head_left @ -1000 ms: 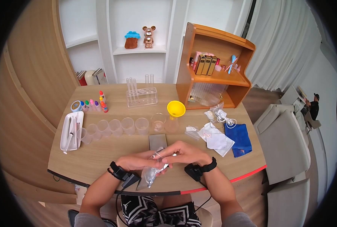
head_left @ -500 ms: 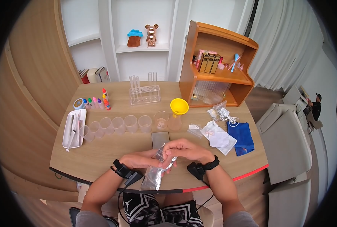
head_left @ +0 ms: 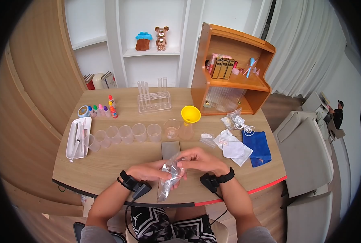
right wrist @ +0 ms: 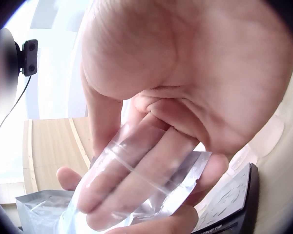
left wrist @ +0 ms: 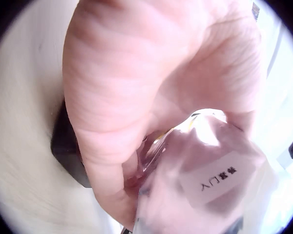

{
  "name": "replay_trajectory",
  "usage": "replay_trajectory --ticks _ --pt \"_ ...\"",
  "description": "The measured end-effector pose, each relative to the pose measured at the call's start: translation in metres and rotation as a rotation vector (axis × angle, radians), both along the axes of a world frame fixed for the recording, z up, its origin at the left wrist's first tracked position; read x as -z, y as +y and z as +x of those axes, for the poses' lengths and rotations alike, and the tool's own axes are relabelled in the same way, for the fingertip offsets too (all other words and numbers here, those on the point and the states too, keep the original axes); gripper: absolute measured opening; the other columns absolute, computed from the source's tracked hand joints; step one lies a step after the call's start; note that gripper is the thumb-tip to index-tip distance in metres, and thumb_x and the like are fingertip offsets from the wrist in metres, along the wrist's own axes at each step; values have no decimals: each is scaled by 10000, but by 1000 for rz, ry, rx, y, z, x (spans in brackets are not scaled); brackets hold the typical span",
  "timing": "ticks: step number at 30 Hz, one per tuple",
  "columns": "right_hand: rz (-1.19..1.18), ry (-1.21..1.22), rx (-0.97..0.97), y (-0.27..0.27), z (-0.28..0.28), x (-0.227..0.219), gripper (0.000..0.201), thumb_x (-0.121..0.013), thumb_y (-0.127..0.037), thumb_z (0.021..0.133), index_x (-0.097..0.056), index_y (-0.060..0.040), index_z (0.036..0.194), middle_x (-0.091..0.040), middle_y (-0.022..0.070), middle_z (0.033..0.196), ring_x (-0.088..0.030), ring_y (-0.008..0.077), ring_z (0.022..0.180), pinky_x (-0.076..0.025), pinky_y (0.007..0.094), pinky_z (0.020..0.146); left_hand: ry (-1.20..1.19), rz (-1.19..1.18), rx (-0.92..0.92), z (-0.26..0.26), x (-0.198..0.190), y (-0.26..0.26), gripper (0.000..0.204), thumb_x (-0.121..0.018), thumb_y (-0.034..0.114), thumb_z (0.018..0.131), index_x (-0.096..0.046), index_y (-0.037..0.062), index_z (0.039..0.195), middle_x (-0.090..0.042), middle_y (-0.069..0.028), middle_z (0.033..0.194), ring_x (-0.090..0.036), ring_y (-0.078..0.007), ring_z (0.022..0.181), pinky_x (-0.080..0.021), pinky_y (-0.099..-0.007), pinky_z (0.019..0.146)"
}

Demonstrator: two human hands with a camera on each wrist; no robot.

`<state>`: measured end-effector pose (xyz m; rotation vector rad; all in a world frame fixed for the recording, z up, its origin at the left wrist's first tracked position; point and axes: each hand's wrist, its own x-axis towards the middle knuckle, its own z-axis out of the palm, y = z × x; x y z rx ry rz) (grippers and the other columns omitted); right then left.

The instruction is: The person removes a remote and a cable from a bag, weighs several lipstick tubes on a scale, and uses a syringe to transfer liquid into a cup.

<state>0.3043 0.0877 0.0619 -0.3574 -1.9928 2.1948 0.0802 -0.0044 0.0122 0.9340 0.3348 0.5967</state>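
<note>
My left hand (head_left: 149, 171) grips a clear and silver plastic bag (head_left: 167, 188) over the front of the table; its lower end hangs toward the table edge. The left wrist view shows a white printed label (left wrist: 211, 178) on the bag. From the other side, my right hand (head_left: 200, 160) holds the bag's upper end. In the right wrist view two fingers (right wrist: 141, 178) show through the clear plastic, beside a silver edge of the bag (right wrist: 198, 170). The bag's contents cannot be told. A flat grey rectangular device (head_left: 170, 148) lies just beyond the hands.
Clear plastic cups (head_left: 139, 132) stand in a row, left of a flask (head_left: 186, 132) with a yellow funnel (head_left: 190, 114). Behind is a test tube rack (head_left: 154, 102). At left lie a white tray (head_left: 71, 139) and dropper bottles (head_left: 100, 111); at right, white papers (head_left: 233, 149) and blue cloth (head_left: 256, 149).
The bag has turned and bent between the hands, its lower end shifting right and drawing up slightly. Both hands stay together at the front of the table; the head view has shifted a little.
</note>
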Motion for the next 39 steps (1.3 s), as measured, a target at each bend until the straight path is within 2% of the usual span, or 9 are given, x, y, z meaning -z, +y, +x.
replay_trajectory --ticks 5,16,19,26,28,30,32,36,39 --pt "95 61 166 4 1 -1 227 -605 -102 1025 -678 49 1178 -751 118 954 -733 174 812 -563 295 748 -80 -27 -66 -1 -7 -6 786 -794 353 883 -365 42 1463 -473 -197 1409 -604 -293 1173 -545 -444 956" --pt "77 64 143 7 5 0 237 -609 -103 1025 -680 55 1186 -747 110 966 -734 155 879 -556 272 768 30 70 3 -2 -9 -4 908 -823 363 846 -297 56 1520 -442 -213 1439 -577 -325 1217 -552 -454 954" --pt "96 86 132 6 4 -1 256 -607 -98 1023 -671 39 1229 -753 95 961 -720 139 847 -548 261 740 -95 -10 -67 0 -8 -5 913 -778 425 875 -270 62 1542 -444 -217 1437 -577 -338 1214 -525 -488 983" --pt "190 1 36 -1 -1 -5 331 -601 -73 1016 -621 -17 1341 -761 85 1034 -589 82 681 -511 249 687 -32 -37 -105 2 -8 0 923 -733 461 893 -249 62 1569 -483 -238 1410 -572 -355 1226 -501 -522 999" --pt "181 7 45 -2 0 -8 341 -607 -71 1012 -614 -18 1348 -762 87 1036 -612 86 724 -515 250 717 -92 -22 -81 1 -1 4 747 -665 401 957 -336 31 1516 -510 -207 1396 -592 -331 1210 -524 -480 989" --pt "173 14 55 -2 1 -7 352 -613 -69 1008 -607 -19 1356 -762 89 1038 -635 90 766 -519 251 747 -74 -2 -90 -1 -1 6 745 -667 385 953 -338 31 1519 -520 -210 1387 -602 -333 1195 -531 -474 980" --pt "184 102 145 3 4 -1 317 -625 -62 999 -637 -4 1310 -763 97 1036 -668 106 886 -513 263 837 -57 18 -99 -3 2 8 743 -669 369 949 -340 30 1522 -531 -212 1378 -612 -335 1179 -539 -469 970" --pt "250 147 297 17 15 -6 266 -644 -88 990 -667 -3 1242 -760 89 1005 -693 125 881 -532 262 818 -131 -15 -128 -4 3 9 757 -676 339 937 -337 20 1534 -510 -231 1422 -614 -350 1189 -552 -446 958" --pt "277 210 631 35 25 -2 194 -588 -43 976 -691 17 1129 -761 100 988 -707 153 950 -521 290 904 -153 -38 -162 -4 -4 9 771 -684 332 927 -336 15 1537 -486 -244 1456 -602 -365 1220 -551 -440 968"
